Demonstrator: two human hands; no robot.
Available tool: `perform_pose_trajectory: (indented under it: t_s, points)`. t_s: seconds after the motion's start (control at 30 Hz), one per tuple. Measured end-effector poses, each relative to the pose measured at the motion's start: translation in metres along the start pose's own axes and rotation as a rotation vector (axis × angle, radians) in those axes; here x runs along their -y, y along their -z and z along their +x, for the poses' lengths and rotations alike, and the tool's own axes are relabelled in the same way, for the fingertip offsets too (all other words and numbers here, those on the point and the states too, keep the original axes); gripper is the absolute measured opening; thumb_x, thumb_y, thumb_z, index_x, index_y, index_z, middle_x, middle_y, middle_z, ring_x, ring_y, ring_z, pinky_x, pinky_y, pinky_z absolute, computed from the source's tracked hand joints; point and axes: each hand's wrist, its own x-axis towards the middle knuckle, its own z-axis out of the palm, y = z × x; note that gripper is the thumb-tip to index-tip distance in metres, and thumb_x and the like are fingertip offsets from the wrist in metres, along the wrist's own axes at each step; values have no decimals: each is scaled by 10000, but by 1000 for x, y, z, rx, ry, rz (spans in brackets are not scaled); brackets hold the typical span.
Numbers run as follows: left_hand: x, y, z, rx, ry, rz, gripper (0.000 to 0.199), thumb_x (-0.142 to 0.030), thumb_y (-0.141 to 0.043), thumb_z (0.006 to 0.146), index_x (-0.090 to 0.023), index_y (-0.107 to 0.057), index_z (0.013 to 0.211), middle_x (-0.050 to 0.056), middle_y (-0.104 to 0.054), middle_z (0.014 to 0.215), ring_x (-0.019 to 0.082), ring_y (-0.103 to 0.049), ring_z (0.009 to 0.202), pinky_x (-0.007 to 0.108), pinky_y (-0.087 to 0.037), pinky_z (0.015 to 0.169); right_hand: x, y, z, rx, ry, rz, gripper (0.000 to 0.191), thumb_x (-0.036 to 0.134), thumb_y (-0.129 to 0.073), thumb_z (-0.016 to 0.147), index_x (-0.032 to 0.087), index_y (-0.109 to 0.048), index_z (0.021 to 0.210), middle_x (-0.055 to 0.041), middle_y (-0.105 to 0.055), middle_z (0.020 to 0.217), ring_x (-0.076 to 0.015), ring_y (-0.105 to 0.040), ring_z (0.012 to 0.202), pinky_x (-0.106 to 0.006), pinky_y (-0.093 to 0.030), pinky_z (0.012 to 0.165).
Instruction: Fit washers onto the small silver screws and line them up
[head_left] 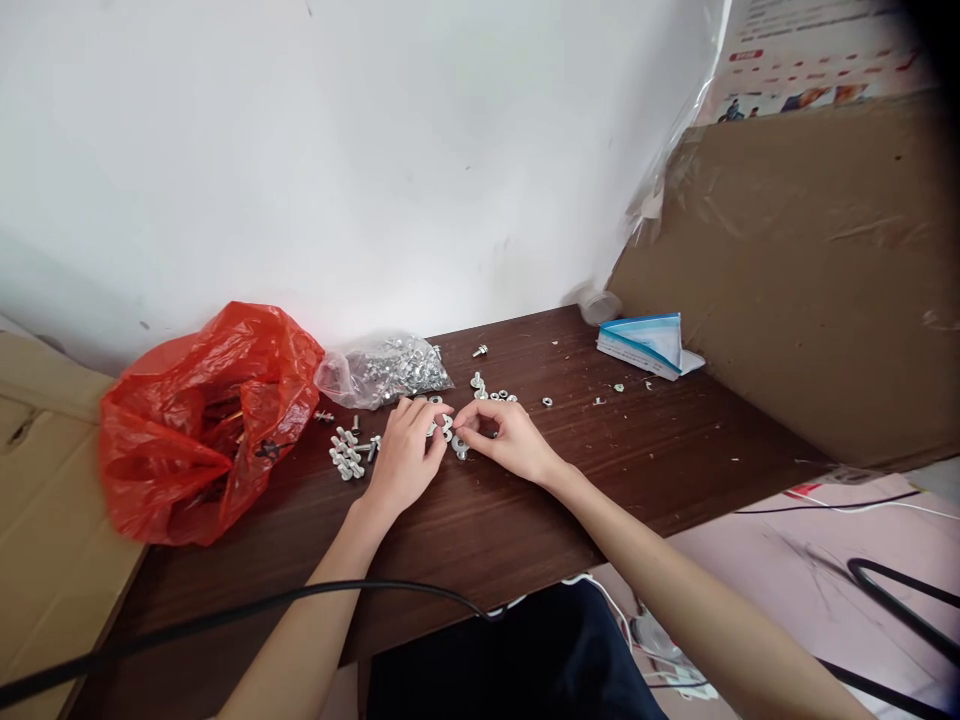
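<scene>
My left hand (405,455) and my right hand (510,438) meet over the middle of the dark brown table. The fingertips of both hands are drawn in towards each other, almost touching. Whatever small piece lies between them is too tiny to make out. Metal washers (460,446) lie just below and between the fingers. To the left of my left hand is a cluster of bolts (346,455) laid close together. More loose bolts (478,381) and several nuts (504,396) are scattered behind my hands.
A clear bag of small metal hardware (401,365) rests against the wall beside an open red plastic bag (217,430). At the right are a folded blue-and-white packet (641,345) and a large cardboard box (795,270). A black cable (300,592) crosses low in front.
</scene>
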Motion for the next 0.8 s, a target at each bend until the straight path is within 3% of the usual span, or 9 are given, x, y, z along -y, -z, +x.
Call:
perform_pose_trajectory:
  t_s: [0.17,0.47,0.67,0.8]
  points:
    - [-2,0,0,41,-5,34,228,-77,-444,859,-189,-578,1005,48,-607,933,210,-502,928,357,-426,828,0,1,0,18,-14,0,69,199,-575,808,182,-638,789,1,-633,701,-118,-546,612,-242,-454,571]
    - [2,-2,0,41,-2,47,317,-77,-451,857,-189,-540,1140,51,-625,1004,213,-515,953,370,-426,861,-1,0,0,30,-15,-15,73,154,-571,798,171,-641,797,1,-629,709,-110,-555,605,-223,-439,545]
    - [1,-1,0,39,-11,59,268,-88,-443,868,-192,-575,1076,50,-616,948,210,-511,930,362,-421,837,-1,9,1,-160,72,-128,104,184,-548,853,191,-650,867,-17,-673,831,-130,-579,701,-235,-427,574]
    - [-1,3,1,27,16,7,233,-164,-447,906,-185,-575,1100,32,-601,837,194,-513,849,353,-410,813,-6,16,1,-239,105,-350,134,147,-521,860,194,-646,870,-34,-661,851,-170,-574,793,-290,-455,682]
